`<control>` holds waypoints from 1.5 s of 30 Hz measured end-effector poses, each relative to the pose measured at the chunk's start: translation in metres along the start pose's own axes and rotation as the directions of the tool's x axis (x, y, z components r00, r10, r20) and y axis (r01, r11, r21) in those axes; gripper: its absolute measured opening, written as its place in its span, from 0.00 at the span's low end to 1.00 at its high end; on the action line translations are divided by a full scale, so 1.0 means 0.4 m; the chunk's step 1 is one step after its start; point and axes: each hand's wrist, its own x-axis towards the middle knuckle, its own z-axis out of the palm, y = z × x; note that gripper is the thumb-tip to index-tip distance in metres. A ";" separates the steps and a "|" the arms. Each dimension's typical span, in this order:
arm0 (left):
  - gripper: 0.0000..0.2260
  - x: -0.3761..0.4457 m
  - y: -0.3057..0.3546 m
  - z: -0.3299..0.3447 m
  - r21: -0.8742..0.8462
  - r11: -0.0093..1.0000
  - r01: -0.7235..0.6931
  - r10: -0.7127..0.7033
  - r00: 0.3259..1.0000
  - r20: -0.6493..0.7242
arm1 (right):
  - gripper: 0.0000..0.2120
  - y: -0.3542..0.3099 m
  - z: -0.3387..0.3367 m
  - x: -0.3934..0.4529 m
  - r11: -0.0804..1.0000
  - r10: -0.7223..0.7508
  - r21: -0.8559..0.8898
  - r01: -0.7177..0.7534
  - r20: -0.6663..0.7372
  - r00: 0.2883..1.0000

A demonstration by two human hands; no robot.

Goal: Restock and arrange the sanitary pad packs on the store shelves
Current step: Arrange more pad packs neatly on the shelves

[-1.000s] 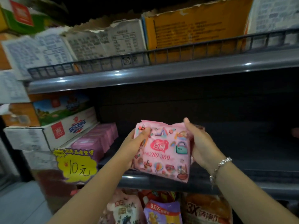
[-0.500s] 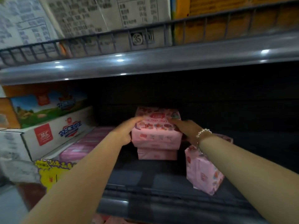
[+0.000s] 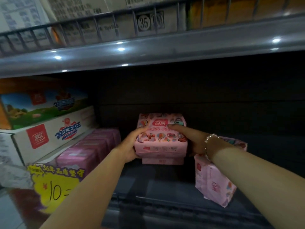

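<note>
Both hands grip a pink sanitary pad pack (image 3: 160, 136) far back on the dark shelf (image 3: 165, 187): the left hand (image 3: 132, 146) curls round its left end, the right hand (image 3: 193, 139) round its right. It rests atop another pack (image 3: 162, 161).

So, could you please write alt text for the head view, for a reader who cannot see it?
Both hands, left hand and right hand, grip a pink sanitary pad pack resting on another pack deep on a dark store shelf. A third pink pack stands to the right; purple packs and a yellow price sign are on the left.
</note>
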 end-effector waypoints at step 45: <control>0.26 -0.100 -0.131 -0.130 0.653 0.757 0.035 0.331 0.841 -0.428 | 0.37 0.151 0.272 0.010 0.864 -0.242 -0.496 0.089 -0.253 0.937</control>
